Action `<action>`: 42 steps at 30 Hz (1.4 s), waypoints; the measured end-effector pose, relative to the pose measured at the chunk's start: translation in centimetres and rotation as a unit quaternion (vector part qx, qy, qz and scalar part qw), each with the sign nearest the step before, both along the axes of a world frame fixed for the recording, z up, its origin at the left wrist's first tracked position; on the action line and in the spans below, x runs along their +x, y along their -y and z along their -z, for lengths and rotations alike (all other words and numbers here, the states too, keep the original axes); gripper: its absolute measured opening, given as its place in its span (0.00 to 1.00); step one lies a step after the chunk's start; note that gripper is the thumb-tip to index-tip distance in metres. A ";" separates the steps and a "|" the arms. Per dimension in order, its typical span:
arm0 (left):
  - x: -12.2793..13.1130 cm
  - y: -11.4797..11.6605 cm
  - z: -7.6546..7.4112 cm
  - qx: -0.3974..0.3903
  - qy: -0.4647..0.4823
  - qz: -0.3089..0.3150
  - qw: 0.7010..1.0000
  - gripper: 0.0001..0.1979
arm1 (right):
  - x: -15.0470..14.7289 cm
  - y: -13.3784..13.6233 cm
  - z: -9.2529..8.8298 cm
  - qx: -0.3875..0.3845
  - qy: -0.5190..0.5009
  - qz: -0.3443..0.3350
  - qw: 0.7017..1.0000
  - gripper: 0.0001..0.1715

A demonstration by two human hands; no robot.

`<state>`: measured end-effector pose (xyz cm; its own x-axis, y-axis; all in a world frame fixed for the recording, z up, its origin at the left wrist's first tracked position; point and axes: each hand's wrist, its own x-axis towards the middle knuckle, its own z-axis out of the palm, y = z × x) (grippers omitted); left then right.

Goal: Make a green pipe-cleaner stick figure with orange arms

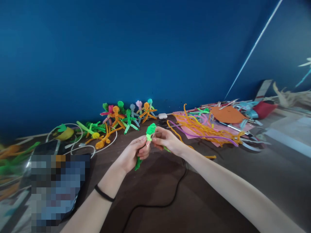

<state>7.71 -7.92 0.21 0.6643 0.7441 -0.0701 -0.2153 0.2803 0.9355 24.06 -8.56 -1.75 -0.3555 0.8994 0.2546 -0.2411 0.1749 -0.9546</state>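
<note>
Between both hands, above the dark table, is a green pipe-cleaner figure [151, 129] with a round coiled head and a lighter green part just below it. My left hand [138, 149] is closed around its lower part, and a dark green end sticks out beneath the palm. Fingertips of my right hand [167, 141] pinch the light green part from the other side; a bit of light green shows under that hand. Finished-looking pipe-cleaner figures in several colours, such as an orange one [117, 117], stand behind against the wall.
Orange pipe cleaners [204, 127] lie on pink sheets at right, near an orange sheet [227, 114]. A white earbud case [162, 116] sits by the blue wall. A black cable [167, 204] crosses the table [194, 200]. At left are a tablet-like device [84, 171] and a white cable.
</note>
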 end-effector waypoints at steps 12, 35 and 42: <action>0.5 -0.3 0.3 0.075 -0.064 -0.106 0.989 0.08 | -0.1 -0.4 0.5 -0.011 0.018 0.075 0.997 0.13; 1.0 0.8 0.4 0.371 -0.313 -0.263 0.834 0.14 | -1.0 0.3 -0.1 0.012 0.043 0.104 0.994 0.11; 0.8 0.6 -0.5 0.293 -0.211 -0.211 0.908 0.15 | -0.3 0.4 -0.6 0.009 0.067 0.083 0.994 0.15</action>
<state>8.55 -8.56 0.67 0.3177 0.9176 0.2388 0.2237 -0.3172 0.9216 23.77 -8.98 -1.15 -0.2346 0.9440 0.2319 -0.0777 0.2195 -0.9725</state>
